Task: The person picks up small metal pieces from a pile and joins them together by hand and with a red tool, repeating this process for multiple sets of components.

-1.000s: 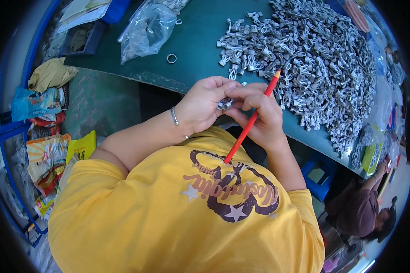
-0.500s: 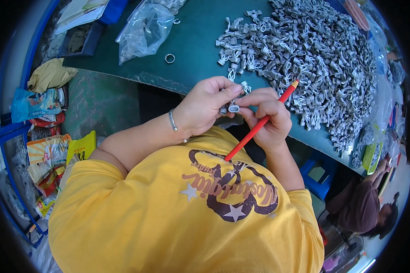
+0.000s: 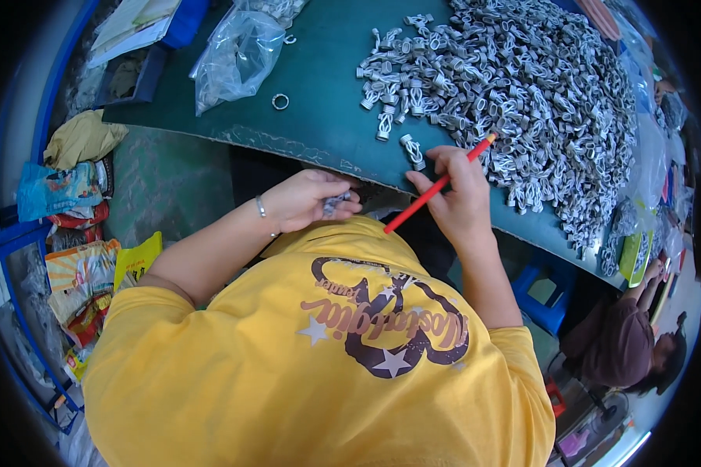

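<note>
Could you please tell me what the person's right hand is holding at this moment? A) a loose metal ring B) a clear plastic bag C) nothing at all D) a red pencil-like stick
D: the right hand grips a red stick that slants across the edge of the green table, its tip beside the pile of small grey parts.

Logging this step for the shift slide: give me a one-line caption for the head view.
Left hand holds a small grey metal fitting at the green table's edge; right hand, gripping a red pencil, reaches a loose fitting.
</note>
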`<action>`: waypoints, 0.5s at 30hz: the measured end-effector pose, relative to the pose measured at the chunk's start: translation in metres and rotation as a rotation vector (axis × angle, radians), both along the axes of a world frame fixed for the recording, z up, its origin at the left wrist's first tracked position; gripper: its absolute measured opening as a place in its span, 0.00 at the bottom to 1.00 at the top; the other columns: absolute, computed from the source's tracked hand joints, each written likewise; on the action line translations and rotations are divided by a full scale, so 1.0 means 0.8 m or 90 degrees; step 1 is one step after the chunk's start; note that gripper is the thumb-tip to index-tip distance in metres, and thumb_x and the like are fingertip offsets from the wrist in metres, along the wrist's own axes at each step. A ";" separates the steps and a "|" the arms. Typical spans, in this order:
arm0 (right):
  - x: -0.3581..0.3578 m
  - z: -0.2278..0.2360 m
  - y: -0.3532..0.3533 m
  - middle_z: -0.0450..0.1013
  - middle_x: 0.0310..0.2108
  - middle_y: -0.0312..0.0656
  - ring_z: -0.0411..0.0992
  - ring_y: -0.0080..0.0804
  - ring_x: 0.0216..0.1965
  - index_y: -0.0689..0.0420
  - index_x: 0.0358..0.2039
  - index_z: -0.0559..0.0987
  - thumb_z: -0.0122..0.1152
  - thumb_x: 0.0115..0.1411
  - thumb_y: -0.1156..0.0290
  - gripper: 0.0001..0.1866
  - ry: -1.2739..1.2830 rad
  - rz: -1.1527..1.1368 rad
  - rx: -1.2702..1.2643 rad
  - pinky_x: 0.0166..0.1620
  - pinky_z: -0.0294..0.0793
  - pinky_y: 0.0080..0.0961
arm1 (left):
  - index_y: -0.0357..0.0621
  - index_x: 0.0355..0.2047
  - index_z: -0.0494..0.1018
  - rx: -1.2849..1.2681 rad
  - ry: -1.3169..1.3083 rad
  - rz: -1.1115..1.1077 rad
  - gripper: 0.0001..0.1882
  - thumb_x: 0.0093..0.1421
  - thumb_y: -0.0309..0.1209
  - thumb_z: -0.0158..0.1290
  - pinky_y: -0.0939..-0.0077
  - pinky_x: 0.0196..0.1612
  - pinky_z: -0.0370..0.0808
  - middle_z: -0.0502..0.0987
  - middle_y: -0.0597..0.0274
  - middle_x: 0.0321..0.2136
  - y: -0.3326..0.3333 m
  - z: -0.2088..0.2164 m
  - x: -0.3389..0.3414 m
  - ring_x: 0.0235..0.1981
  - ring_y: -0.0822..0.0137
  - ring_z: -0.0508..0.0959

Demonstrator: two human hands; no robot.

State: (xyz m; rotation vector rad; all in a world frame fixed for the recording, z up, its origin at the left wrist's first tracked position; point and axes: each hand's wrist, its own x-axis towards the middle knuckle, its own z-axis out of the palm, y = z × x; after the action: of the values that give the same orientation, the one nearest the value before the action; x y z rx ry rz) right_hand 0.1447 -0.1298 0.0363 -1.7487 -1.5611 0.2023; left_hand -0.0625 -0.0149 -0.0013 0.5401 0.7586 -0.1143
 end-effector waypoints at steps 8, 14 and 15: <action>-0.007 -0.008 -0.001 0.73 0.30 0.45 0.70 0.29 0.23 0.59 0.24 0.63 0.62 0.45 0.85 0.15 0.274 -0.039 0.050 0.27 0.70 0.19 | 0.33 0.46 0.68 0.341 -0.050 -0.223 0.17 0.57 0.27 0.52 0.81 0.36 0.73 0.75 0.57 0.37 0.003 0.024 0.010 0.34 0.74 0.75; -0.018 0.006 0.002 0.72 0.33 0.47 0.69 0.21 0.27 0.59 0.23 0.61 0.62 0.46 0.87 0.17 0.395 0.100 0.113 0.31 0.70 0.16 | 0.33 0.38 0.70 0.379 -0.171 0.101 0.10 0.56 0.23 0.53 0.86 0.28 0.73 0.75 0.62 0.27 -0.005 0.072 0.039 0.25 0.77 0.74; -0.019 0.006 0.004 0.72 0.33 0.47 0.69 0.21 0.27 0.59 0.23 0.61 0.62 0.46 0.87 0.17 0.396 0.102 0.113 0.31 0.70 0.16 | 0.33 0.37 0.70 0.418 -0.168 0.112 0.09 0.55 0.22 0.53 0.87 0.27 0.73 0.74 0.64 0.26 -0.003 0.075 0.041 0.24 0.78 0.74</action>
State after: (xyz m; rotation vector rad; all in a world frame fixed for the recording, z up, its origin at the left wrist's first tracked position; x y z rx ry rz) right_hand 0.1295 -0.1267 0.0411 -1.2551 -1.2091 0.6047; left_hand -0.0296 -0.0176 0.0584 1.0833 0.5720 0.3773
